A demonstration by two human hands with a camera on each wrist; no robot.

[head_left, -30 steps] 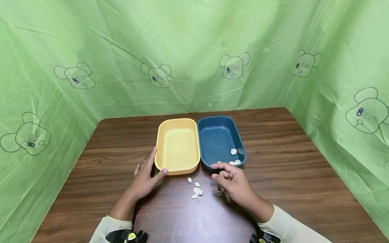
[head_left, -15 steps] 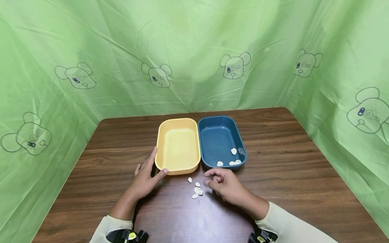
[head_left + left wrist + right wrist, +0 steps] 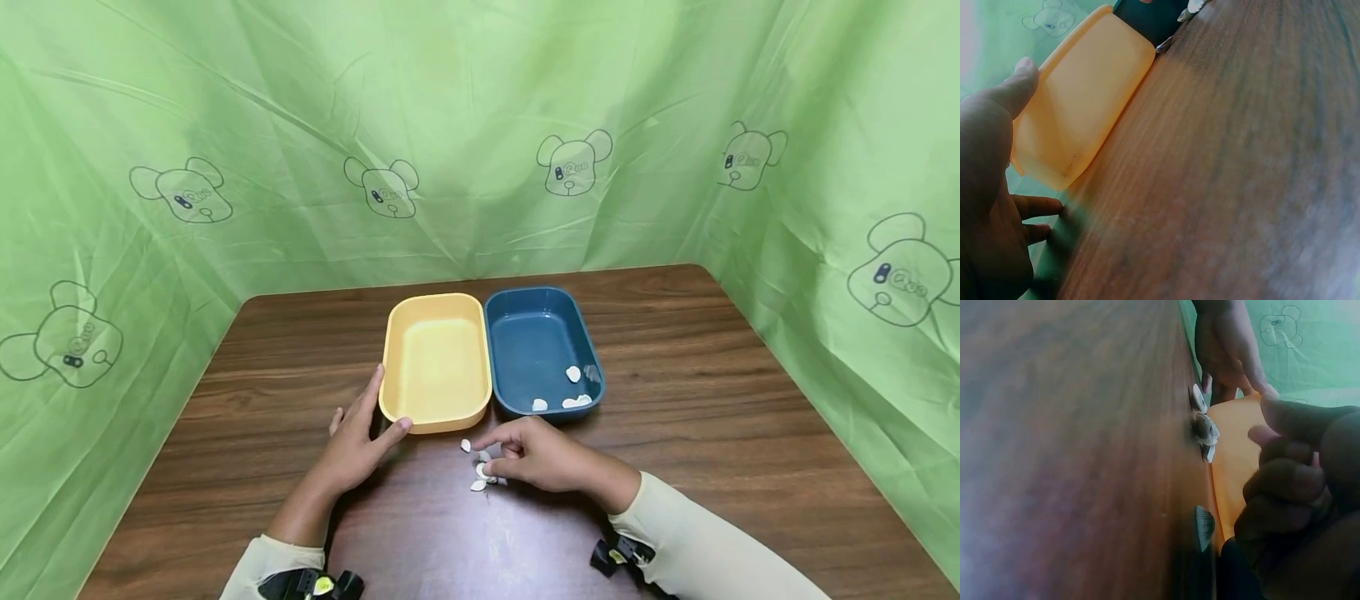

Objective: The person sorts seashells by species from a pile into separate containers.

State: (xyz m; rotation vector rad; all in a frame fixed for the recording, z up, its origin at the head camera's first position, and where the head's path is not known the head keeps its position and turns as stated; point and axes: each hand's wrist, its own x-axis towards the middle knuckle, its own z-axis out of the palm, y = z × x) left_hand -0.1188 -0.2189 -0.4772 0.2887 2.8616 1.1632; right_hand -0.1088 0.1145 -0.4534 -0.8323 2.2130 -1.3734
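Several small white seashells [image 3: 477, 486] lie on the table in front of a yellow tray [image 3: 435, 417]. Over this cluster is my right hand [image 3: 543, 457], its index finger and thumb apart and the other fingers curled. No shell shows between the fingertips. In the right wrist view, a ribbed shell [image 3: 1204, 529] lies apart from the group; the hand covers that spot in the head view. My left hand [image 3: 356, 446] rests against the tray's near left corner, thumb at the front and fingers spread along the side. In the left wrist view, the thumb [image 3: 1021, 84] touches the tray's rim.
A dark blue tray [image 3: 536, 350] stands right beside the yellow one, with several white shells [image 3: 573, 374] near its front right. The wooden table [image 3: 697, 392] is enclosed by green curtains [image 3: 480, 225] printed with animal heads.
My right hand has moved left and down, from the blue tray's front edge to the loose shells. The left hand and both trays have stayed in place.
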